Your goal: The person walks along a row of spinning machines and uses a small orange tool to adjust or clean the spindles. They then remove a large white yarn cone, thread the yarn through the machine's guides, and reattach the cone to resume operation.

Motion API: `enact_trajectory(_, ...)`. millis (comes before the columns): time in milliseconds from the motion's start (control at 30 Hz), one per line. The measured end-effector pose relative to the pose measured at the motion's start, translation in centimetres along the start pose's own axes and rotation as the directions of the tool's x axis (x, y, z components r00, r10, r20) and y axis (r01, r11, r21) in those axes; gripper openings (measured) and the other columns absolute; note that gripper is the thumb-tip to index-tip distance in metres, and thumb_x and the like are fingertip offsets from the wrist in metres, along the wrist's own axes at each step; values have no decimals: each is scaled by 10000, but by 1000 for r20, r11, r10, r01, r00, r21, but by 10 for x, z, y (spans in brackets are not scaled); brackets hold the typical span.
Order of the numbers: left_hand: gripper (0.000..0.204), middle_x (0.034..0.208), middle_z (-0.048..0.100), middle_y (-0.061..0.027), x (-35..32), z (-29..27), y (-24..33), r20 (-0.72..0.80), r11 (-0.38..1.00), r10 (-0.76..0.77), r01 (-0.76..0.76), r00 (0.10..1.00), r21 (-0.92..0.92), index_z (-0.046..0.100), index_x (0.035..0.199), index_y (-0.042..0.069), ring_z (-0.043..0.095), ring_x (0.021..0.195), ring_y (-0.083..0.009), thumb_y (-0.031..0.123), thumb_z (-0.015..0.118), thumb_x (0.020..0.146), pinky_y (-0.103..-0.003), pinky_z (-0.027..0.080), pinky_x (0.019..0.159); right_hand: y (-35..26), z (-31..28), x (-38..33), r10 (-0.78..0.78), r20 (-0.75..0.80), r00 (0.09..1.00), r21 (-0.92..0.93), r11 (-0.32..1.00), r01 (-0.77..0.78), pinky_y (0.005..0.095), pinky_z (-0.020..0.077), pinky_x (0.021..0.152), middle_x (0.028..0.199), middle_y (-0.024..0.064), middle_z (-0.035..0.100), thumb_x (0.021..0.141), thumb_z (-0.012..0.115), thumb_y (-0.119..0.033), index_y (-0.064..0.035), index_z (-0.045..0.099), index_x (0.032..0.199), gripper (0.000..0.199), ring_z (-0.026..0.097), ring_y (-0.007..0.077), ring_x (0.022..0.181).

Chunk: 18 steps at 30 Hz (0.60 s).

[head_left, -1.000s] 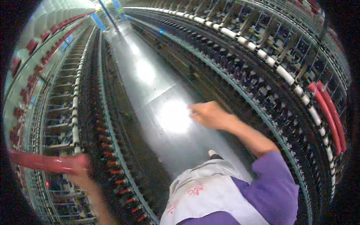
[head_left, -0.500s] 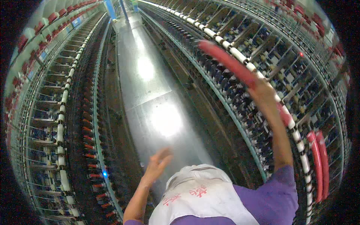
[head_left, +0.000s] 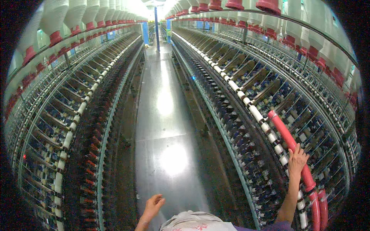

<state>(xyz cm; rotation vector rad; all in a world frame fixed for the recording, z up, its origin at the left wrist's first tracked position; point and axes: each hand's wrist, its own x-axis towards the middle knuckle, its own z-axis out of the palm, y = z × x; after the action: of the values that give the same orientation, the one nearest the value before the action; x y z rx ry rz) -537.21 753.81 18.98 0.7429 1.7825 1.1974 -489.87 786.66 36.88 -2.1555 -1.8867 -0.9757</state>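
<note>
A long, smooth red tube point(head_left: 282, 129) lies slantwise along the right-hand spinning frame, beside the row of white rollers point(head_left: 255, 113). My right hand point(head_left: 297, 161) grips it near its middle, the fingers over its top; the underside of the grip is hidden. Two more red tubes, a front one point(head_left: 315, 211) and one beside it point(head_left: 323, 206), lie side by side just past its near end. Low over the aisle, my left hand point(head_left: 154, 204) is away from both machines, its fingers loosely bent and holding nothing.
A shiny metal-grey floor point(head_left: 154, 150) runs between two long spinning frames, the left frame point(head_left: 83, 109) showing orange-red bobbins. White yarn packages point(head_left: 77, 17) on red holders hang overhead. A blue post point(head_left: 157, 30) stands at the far end. Rails point(head_left: 235, 169) border the aisle.
My right hand has brought the red tube down and nearer, from raised over the rollers to lying on the right frame. My left hand has lowered. The view has tilted up.
</note>
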Motion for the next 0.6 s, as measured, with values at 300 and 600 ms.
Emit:
enact_trajectory(300, 429, 1047, 646, -175, -58, -62, -9, -220, 989, 78, -48, 972, 138, 547, 1188, -11, 627, 936, -228, 248, 621, 855, -334, 503, 812, -271, -95, -98, -617, -528, 583, 687, 94, 721, 438, 459, 535, 715, 141, 586, 838, 611, -204, -28, 549, 1036, 272, 570, 328, 608)
enact_trajectory(600, 374, 1080, 628, -181, -186, -195, 21, -699, 861, 418, -8, 580, 509, 548, 1182, 5, 624, 973, -292, 227, 571, 882, -367, 495, 825, -396, -371, -162, -342, -925, 164, 366, -919, 145, 316, 539, 640, 796, 110, 684, 794, 670, -45, 1, 650, 981, 194, 663, 185, 678)
